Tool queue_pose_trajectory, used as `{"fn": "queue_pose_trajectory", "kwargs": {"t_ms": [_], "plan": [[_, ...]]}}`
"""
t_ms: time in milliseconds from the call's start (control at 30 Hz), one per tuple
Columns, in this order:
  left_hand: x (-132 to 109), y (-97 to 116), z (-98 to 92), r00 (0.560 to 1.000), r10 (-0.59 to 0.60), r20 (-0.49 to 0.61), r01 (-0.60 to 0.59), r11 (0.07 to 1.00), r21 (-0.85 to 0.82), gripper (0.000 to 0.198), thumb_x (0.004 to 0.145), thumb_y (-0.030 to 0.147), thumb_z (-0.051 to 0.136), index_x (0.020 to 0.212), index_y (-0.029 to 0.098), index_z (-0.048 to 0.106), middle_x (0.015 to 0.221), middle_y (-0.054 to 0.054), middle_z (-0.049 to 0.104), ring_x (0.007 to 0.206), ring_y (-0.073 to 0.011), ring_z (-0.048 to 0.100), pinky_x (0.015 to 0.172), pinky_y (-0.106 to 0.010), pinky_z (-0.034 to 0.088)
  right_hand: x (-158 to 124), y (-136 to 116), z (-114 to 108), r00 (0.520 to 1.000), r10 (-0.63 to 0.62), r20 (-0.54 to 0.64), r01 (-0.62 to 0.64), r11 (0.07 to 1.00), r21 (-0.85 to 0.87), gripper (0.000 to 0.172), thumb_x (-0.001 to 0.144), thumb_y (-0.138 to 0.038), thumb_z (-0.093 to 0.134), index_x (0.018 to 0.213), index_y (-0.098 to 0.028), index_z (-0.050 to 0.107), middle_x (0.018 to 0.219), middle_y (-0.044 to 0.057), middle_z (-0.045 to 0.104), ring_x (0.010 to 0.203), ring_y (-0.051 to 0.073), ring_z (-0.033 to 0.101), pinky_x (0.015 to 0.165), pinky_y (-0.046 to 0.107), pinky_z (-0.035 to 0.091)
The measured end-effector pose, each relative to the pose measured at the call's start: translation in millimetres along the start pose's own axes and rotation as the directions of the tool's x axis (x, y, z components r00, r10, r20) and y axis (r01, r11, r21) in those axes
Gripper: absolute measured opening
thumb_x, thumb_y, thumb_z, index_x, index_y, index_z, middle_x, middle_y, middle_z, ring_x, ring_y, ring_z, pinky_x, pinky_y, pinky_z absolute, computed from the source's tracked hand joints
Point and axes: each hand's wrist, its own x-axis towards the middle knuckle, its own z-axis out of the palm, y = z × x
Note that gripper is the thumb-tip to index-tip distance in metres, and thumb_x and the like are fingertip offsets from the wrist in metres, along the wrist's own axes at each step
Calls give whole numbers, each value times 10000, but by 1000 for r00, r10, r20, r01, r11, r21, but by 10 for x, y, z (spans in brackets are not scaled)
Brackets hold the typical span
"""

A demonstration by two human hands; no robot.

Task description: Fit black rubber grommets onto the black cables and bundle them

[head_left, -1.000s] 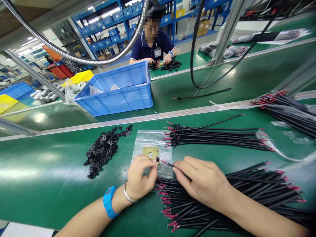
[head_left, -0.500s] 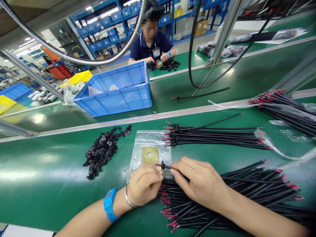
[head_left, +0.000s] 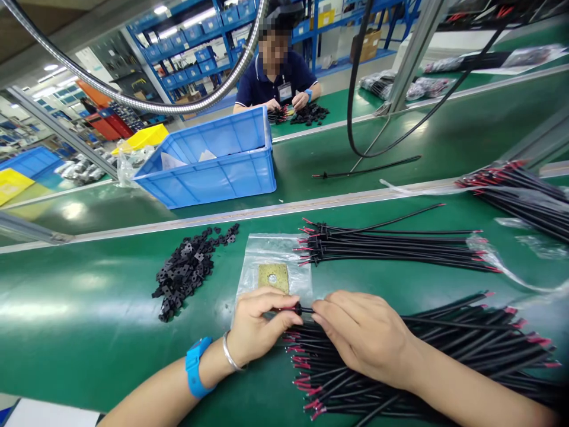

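Observation:
My right hand (head_left: 368,332) pinches a black cable (head_left: 307,310) just behind a small black clip (head_left: 299,308) fitted round it. At the cable's red-wired end, the thumb and forefinger of my left hand (head_left: 258,323) close about the clip. Under and beyond my left hand, a yellowish square sponge (head_left: 274,276) with a hole lies on a clear plastic bag (head_left: 253,252). Loose cables (head_left: 427,356) with red ends spread beneath my right hand. Farther back lies a row of cables (head_left: 391,246) with clips on their left ends. A pile of loose black clips (head_left: 184,273) sits to the left.
A blue bin (head_left: 213,172) stands behind the metal rail (head_left: 284,204). More cables (head_left: 528,193) lie in plastic at the right. A black cord (head_left: 351,107) and metal hose (head_left: 146,107) hang overhead. Across the bench a person (head_left: 275,77) handles small parts.
My left fingers have shifted from the red wire tip onto the clip, with the thumb now below and the forefinger above. My right hand keeps its hold on the cable.

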Motion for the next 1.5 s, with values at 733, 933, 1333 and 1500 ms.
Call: {"fn": "queue_pose_trajectory", "kwargs": {"t_ms": [733, 933, 1333, 1500], "plan": [[4, 32, 89, 998, 47, 52, -48, 999, 26, 197, 798, 278, 723, 969, 182, 734, 756, -75, 733, 634, -149, 687, 583, -242, 568, 10, -26, 12, 972, 128, 198, -162, 972, 168, 217, 941, -115, 374, 818, -175, 542, 698, 19, 538, 613, 144, 452, 581, 275, 369], [138, -16, -78, 987, -7, 162, -12, 993, 120, 477, 725, 365, 779, 1161, 219, 655, 909, -65, 724, 756, -162, 681, 695, -285, 591, 45, 139, -28, 990, 46, 134, -49, 999, 23, 230, 952, -124, 394, 867, -161, 604, 690, 25, 557, 636, 152, 454, 602, 275, 360], [320, -891, -1345, 942, -334, -41, 146, 295, 944, 263, 861, 286, 531, 977, 149, 723, 958, -134, 694, 936, -298, 619, 919, -444, 462, -11, 685, 110, 946, 292, 139, -226, 906, -359, 232, 939, -215, 477, 834, -179, 681, 781, 68, 589, 761, 200, 515, 644, 299, 360], [342, -924, -1341, 938, -333, -100, 198, 274, 941, 271, 840, 257, 521, 990, 143, 716, 983, -144, 679, 950, -303, 607, 913, -426, 458, -73, 699, 189, 931, 332, 149, -271, 907, -323, 295, 969, -216, 379, 955, -184, 672, 827, 43, 600, 630, 130, 545, 538, 245, 394]]}}
